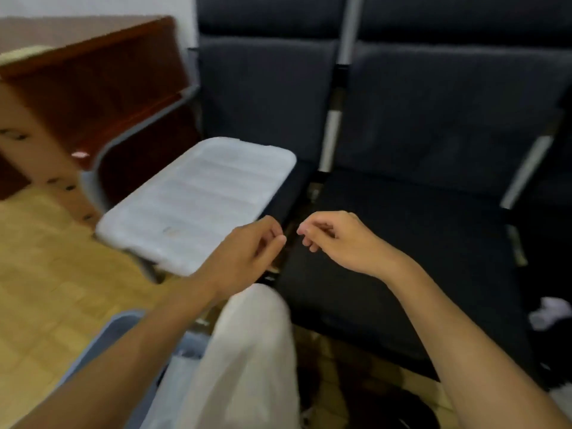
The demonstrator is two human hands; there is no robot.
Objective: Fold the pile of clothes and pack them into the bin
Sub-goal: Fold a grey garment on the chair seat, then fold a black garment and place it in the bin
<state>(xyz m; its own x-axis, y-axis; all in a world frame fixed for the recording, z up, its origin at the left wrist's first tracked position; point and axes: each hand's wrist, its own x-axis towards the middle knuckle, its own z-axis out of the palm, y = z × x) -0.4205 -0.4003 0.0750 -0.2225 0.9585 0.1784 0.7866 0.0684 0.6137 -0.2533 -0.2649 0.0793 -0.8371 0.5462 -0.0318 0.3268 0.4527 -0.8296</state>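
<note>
My left hand [247, 246] and my right hand [337, 236] hover side by side above the gap between two dark seats, fingertips almost meeting. Both have loosely curled fingers and hold nothing. A blue-grey bin [102, 335] shows part of its rim at the lower left, under my left forearm. Its pale, ribbed plastic lid [198, 202] lies on the left seat, just left of my left hand. A small crumpled white garment [554, 314] lies at the right edge. White fabric [247, 351] fills the bottom centre; I cannot tell whether it is a garment or my trouser leg.
A row of dark padded seats [418, 212] with metal arm bars spans the middle and right. A reddish-brown wooden desk [93, 82] stands at the back left. Yellow wood-pattern floor [46, 274] lies to the left. The view is blurred.
</note>
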